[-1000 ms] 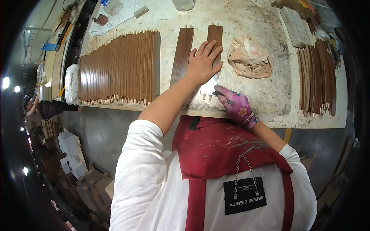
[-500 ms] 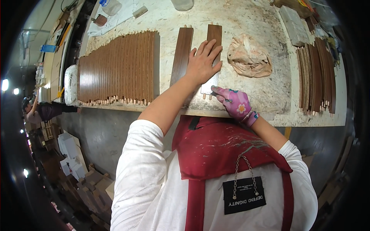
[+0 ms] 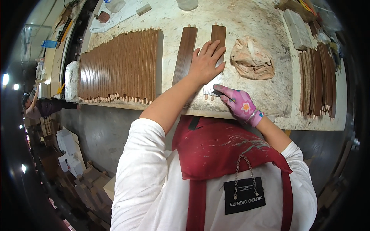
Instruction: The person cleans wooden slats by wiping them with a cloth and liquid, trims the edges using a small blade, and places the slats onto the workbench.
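A brown wooden slat (image 3: 219, 34) with dowel pins at its ends lies on the worktable. My bare left hand (image 3: 207, 66) rests flat across it, fingers spread. My right hand (image 3: 242, 104), in a pink flowered glove, pinches a small dark pad (image 3: 217, 93) at the slat's near end, by the right edge. Glare whitens the slat there, and the pad is partly hidden by the fingers. A second brown slat (image 3: 185, 48) lies just left, partly under my left forearm.
A long row of slats (image 3: 123, 63) stands on edge at left, pins outward. Right of my hands lies a crumpled beige cloth (image 3: 252, 61). More slats (image 3: 317, 81) stand at the far right beside a grey block (image 3: 296, 29). Another person (image 3: 40, 107) is far left.
The view has shifted slightly, so the table things appear a little farther right. My left hand stays flat on the slat; the right keeps its pinch on the pad near the same end.
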Motion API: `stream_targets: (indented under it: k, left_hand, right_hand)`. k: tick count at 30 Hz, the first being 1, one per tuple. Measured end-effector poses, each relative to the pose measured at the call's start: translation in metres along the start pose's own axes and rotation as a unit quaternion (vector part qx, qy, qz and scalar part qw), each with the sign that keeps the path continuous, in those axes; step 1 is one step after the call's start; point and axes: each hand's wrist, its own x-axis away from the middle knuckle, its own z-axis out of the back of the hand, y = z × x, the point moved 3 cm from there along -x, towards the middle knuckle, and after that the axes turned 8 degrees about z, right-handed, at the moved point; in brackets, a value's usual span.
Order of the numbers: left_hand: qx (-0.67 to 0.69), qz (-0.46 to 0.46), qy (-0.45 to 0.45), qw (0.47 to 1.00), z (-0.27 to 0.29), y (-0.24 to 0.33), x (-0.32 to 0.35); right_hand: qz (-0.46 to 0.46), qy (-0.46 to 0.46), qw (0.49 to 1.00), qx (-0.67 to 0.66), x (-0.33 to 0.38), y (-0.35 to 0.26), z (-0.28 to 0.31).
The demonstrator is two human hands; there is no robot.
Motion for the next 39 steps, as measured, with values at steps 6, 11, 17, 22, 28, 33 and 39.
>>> stream_targets:
  k: [6, 11, 17, 22, 28, 33, 39]
  left_hand:
    - [0.009, -0.002, 0.008, 1.0, 0.0, -0.001, 0.0]
    - [0.013, -0.007, 0.024, 1.0, -0.003, -0.002, 0.001]
    - [0.021, -0.013, 0.037, 0.999, -0.002, -0.003, 0.001]
    - [0.021, -0.014, 0.033, 0.999, -0.001, -0.003, 0.001]
    - [0.021, -0.011, 0.022, 0.999, 0.0, -0.001, 0.0]
    - [0.019, -0.011, 0.023, 1.0, 0.0, -0.001, 0.001]
    - [0.017, -0.012, 0.02, 1.0, 0.001, 0.0, 0.0]
  right_hand:
    - [0.043, -0.007, 0.999, 0.014, -0.013, 0.001, -0.007]
    - [0.034, -0.043, 0.998, 0.019, -0.017, 0.001, -0.005]
    - [0.05, -0.025, 0.998, 0.026, -0.018, 0.003, -0.008]
    - [0.046, -0.045, 0.997, 0.047, -0.021, 0.004, -0.006]
    - [0.066, -0.06, 0.995, 0.039, -0.022, 0.011, -0.005]
    - [0.048, -0.062, 0.997, 0.023, -0.021, 0.007, -0.005]
    - [0.042, -0.051, 0.997, 0.038, -0.017, 0.008, -0.007]
